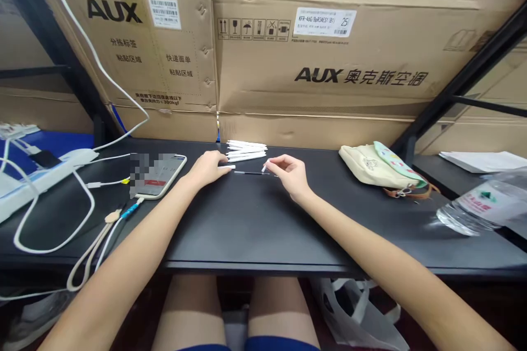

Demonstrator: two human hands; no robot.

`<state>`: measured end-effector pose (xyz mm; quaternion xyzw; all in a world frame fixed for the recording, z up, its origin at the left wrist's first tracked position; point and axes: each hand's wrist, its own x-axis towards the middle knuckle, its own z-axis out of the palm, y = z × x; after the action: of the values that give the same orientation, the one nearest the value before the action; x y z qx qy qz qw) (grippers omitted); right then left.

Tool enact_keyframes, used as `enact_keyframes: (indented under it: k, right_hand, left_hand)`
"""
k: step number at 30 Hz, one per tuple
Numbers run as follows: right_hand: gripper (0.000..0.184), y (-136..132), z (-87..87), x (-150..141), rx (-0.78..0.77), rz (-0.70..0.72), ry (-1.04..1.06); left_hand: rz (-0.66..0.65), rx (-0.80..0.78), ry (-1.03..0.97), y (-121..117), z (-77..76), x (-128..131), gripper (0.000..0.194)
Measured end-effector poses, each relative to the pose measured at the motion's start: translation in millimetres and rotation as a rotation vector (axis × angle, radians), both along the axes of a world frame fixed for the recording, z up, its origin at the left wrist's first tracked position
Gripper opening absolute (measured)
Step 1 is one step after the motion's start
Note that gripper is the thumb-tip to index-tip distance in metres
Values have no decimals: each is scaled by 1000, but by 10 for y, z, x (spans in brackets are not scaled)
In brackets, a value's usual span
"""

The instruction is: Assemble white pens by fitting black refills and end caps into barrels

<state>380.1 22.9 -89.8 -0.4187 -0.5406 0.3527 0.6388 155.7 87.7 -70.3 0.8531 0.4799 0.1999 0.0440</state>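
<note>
My left hand rests low over the black table, its fingers closed on a white pen barrel whose end sticks out to the right. My right hand pinches a short white pen piece between thumb and fingertips. Between the hands a thin dark pen refill lies flat on the tabletop, its right end close to my right fingertips. Just behind it is a small pile of white pens, lying side by side.
Left of my hands lie a phone, white cables and a power strip. On the right are a cream pouch, a water bottle and papers. Large cardboard boxes stand behind the table.
</note>
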Motion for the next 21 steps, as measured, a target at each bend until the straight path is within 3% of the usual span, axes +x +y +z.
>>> enact_keyframes:
  k: [3, 5, 8, 12, 16, 21]
  right_hand:
    - [26, 11, -8, 3, 7, 0, 0]
    - [25, 20, -6, 10, 19, -5, -4]
    - [24, 25, 31, 24, 51, -27, 14]
    - [25, -13, 148, 22, 94, -54, 88]
    - [23, -61, 224, -5, 127, -19, 77]
    - [20, -92, 203, 5, 192, 23, -91]
  left_hand:
    - [-17, -20, 75, -16, -14, 16, 22]
    - [4, -8, -1, -20, 6, 30, 20]
    - [12, -56, -336, -48, 63, 89, 25]
    - [-231, -447, -786, -212, 121, 278, 34]
    - [-413, -725, -786, -414, 136, 448, 31]
    - [-420, -793, -820, -488, 159, 493, 28]
